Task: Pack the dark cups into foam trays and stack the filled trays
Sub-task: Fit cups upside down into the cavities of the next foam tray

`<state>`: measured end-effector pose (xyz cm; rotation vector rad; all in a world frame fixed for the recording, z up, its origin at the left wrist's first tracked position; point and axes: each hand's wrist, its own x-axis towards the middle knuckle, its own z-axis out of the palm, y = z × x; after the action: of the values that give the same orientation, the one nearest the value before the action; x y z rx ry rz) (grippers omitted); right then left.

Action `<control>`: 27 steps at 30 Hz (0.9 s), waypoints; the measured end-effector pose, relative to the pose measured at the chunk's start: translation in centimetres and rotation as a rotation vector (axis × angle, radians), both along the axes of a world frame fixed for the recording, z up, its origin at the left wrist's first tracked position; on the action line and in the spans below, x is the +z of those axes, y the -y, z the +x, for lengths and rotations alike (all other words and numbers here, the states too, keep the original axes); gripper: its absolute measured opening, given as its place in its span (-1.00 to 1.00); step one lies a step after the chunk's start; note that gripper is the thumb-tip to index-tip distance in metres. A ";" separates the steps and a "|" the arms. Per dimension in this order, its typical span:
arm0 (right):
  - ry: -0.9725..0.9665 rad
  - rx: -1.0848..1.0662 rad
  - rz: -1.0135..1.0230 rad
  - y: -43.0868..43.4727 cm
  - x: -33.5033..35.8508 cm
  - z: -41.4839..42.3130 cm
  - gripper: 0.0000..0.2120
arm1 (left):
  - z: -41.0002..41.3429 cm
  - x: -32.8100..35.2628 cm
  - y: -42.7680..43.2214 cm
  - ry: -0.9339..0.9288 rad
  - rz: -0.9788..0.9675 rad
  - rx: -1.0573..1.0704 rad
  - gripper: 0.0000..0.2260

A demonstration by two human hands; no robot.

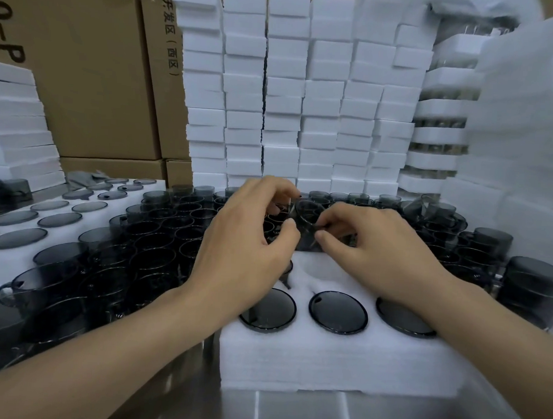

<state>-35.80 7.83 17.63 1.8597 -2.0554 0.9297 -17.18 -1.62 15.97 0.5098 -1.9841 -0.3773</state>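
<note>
The left hand [246, 236] and right hand [371, 244] meet at mid-frame with fingers curled, thumbs and fingertips pinching a smoky, dark translucent plastic cup [306, 223] between them. The cup's lower part blends into the dark ware behind it, and exactly where each finger lands is hard to make out. The cup is held just above the far edge of a white, fuzzy-textured foam tray [326, 361] at lower centre. The tray's near row of round holes holds three dark seated cups [337, 311], the right one partly hidden by a wrist. A crowd of loose dark cups [148, 245] fills the left and continues behind the hands. A second foam tray [4, 259], also filled, is cut off at the left edge. Stacked white foam blocks [304, 100] fill the upper centre, and brown cardboard boxes [95, 77] the upper left.
</note>
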 end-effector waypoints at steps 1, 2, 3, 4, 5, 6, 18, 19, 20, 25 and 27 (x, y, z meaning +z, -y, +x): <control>0.005 0.017 -0.060 -0.1 0.1 0.1 -0.83 | 0.0 -0.1 0.2 0.017 0.002 0.022 -0.64; 0.006 0.031 -0.116 -0.2 0.2 0.3 -0.82 | 0.0 -0.2 0.3 0.034 0.010 0.039 -0.55; 0.003 0.046 -0.167 -0.2 0.2 0.5 -0.81 | -0.1 -0.2 0.3 0.045 0.018 0.048 -0.49; -0.005 0.062 -0.212 -0.3 0.3 0.7 -0.80 | -0.1 -0.2 0.3 0.047 0.024 0.049 -0.45; -0.021 0.080 -0.249 -0.4 0.4 0.9 -0.79 | -0.1 -0.2 0.2 0.038 0.024 0.046 -0.44; -0.044 0.101 -0.280 -0.5 0.4 1.1 -0.79 | -0.1 -0.2 0.2 0.022 0.018 0.041 -0.45; -0.124 0.095 -0.320 -1.3 0.6 1.9 -0.35 | 0.1 0.1 -0.3 -0.125 0.029 0.021 -0.39; -0.128 0.086 -0.320 -1.3 0.6 1.9 -0.37 | 0.2 0.1 -0.4 -0.126 0.017 0.014 -0.37; -0.128 0.081 -0.320 -1.3 0.6 1.9 -0.38 | 0.2 0.1 -0.4 -0.126 0.008 0.003 -0.35; -0.088 0.083 -0.318 -1.3 0.6 2.0 -0.40 | 0.2 0.0 -0.3 -0.122 -0.023 -0.004 -0.36; -0.065 0.091 -0.325 -1.2 0.6 1.9 -0.41 | 0.1 0.0 -0.3 -0.124 -0.038 0.012 -0.38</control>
<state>-33.86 9.05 18.18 1.7930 -1.6762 1.1325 -17.06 -1.37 15.93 0.4634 -1.8644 -0.3551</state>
